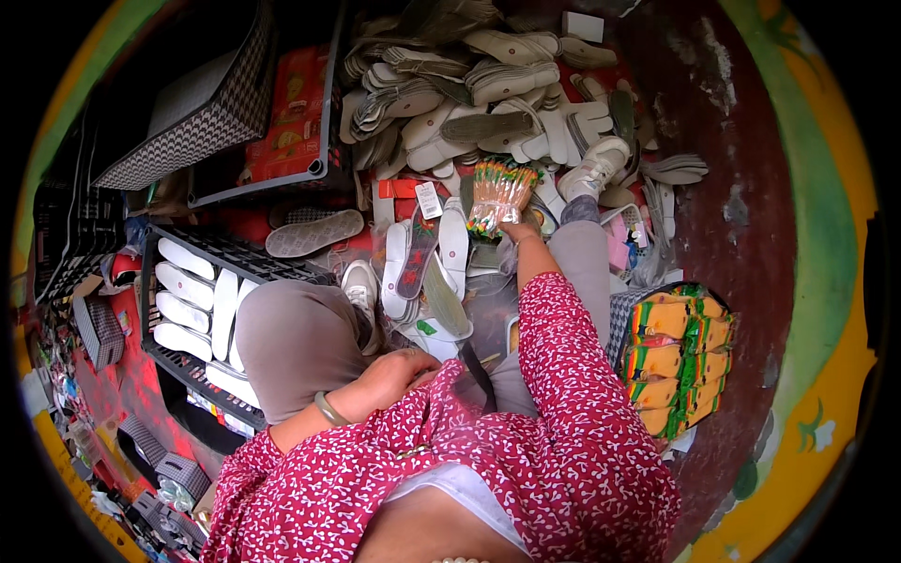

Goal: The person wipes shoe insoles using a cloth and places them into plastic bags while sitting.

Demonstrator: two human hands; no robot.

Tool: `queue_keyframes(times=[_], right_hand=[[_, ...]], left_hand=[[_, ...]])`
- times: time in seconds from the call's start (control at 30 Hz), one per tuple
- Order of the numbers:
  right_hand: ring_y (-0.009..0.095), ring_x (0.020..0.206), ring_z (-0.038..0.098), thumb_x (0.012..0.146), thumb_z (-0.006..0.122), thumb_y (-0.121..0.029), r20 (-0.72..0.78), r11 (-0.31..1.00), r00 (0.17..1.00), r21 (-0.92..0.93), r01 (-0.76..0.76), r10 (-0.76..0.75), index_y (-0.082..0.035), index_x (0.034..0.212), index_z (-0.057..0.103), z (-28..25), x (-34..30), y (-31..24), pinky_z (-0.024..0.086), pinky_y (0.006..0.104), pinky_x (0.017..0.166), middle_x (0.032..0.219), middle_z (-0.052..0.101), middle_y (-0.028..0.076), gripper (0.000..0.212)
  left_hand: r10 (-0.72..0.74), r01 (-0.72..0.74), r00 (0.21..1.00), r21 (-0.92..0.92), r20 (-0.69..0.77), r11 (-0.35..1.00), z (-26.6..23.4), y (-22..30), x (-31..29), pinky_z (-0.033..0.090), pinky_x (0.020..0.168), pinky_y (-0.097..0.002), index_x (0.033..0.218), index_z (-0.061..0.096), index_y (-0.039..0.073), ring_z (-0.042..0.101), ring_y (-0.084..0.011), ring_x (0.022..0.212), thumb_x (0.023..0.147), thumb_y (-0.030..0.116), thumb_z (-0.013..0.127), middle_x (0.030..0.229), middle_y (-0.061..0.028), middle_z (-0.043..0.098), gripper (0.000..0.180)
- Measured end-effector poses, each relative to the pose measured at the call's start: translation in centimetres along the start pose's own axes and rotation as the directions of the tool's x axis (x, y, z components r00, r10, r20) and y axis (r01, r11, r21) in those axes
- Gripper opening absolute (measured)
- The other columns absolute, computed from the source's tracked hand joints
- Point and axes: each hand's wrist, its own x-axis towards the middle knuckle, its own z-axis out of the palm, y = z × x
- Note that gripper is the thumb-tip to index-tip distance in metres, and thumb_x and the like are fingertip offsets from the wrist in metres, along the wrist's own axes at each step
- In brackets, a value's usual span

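My right hand [522, 229] reaches forward between my legs, its fingers closed on the near end of a bundle of packets [503, 195] with orange and green edges. That bundle lies among insoles on the floor, just short of my right shoe [595, 167]. My left hand [402, 372] rests in my lap against the red patterned shirt. Its fingers are curled in, and their tips are hidden, so whatever they hold does not show. White insoles [454, 242] and a white tag [428, 200] lie a little left of the bundle.
A big heap of insoles [511, 80] spreads beyond my feet. At my left is a black crate [202, 380] with rows of white insoles [183, 281]. A box of yellow-green packages [680, 361] stands at my right. Houndstooth-patterned bins [192, 155] stand far left.
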Motion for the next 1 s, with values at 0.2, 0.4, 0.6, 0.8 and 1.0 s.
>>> queue_keyframes(times=[0.2,0.4,0.6,0.8,1.0], right_hand=[[0.027,0.088,0.062,0.062,0.075,-0.045,-0.031,0.949,0.998,0.309,0.069,-0.063,0.008,0.11,0.058,0.5,-1.9,0.4,0.047,0.0375,0.076,0.106,0.061,0.019,0.073],[0.027,0.077,0.064,0.061,0.076,-0.033,-0.075,0.803,0.997,0.596,0.023,0.027,0.007,0.108,0.058,-0.3,-5.9,-0.9,0.05,0.0372,0.065,0.095,0.065,0.014,0.064],[0.023,0.087,0.062,0.061,0.077,-0.024,-0.195,0.697,0.926,0.613,0.372,-0.323,0.003,0.099,0.058,-4.6,-20.0,-0.8,0.048,0.0347,0.072,0.097,0.062,0.015,0.05],[0.031,0.089,0.061,0.06,0.079,-0.024,-0.611,0.599,0.38,-0.198,0.776,-0.695,-0.007,0.113,0.048,-7.4,-36.1,-0.5,0.048,0.0378,0.074,0.1,0.06,0.014,0.063],[0.029,0.089,0.06,0.055,0.074,-0.012,-0.463,0.182,-0.151,-0.598,0.781,-0.874,-0.012,0.121,0.044,-7.8,-45.2,0.8,0.049,0.0376,0.068,0.113,0.055,0.01,0.073]], left_hand=[[-0.01,0.01,1.0,0.003,0.02,1.0,-0.2,0.4,-0.2,0.047,0.073,-0.0379,0.102,0.062,0.004,0.06,-0.0335,0.085,0.087,0.023,0.054,0.092,-0.0185,0.062,0.025],[-0.028,0.029,0.999,-0.036,0.026,0.999,-0.1,1.8,-0.4,0.047,0.071,-0.0392,0.098,0.063,0.002,0.061,-0.0358,0.082,0.087,0.025,0.054,0.087,-0.0203,0.063,0.027],[-0.017,0.022,0.982,0.026,-0.191,0.999,0.4,0.8,-0.2,0.048,0.069,-0.0362,0.098,0.063,0.0,0.062,-0.029,0.08,0.086,0.024,0.058,0.086,-0.0184,0.064,0.027],[-0.201,-0.183,0.863,-0.658,-0.463,0.731,-2.2,3.7,-0.4,0.037,0.095,-0.0298,0.134,0.035,-0.001,0.045,-0.0198,0.116,0.087,0.022,0.061,0.13,-0.0152,0.045,0.058],[0.665,-0.484,0.075,0.556,-0.743,0.675,-6.0,9.6,-9.5,0.014,0.11,-0.0382,0.139,0.026,0.001,0.021,-0.0257,0.135,0.084,0.01,0.056,0.144,-0.0182,0.025,0.064]])
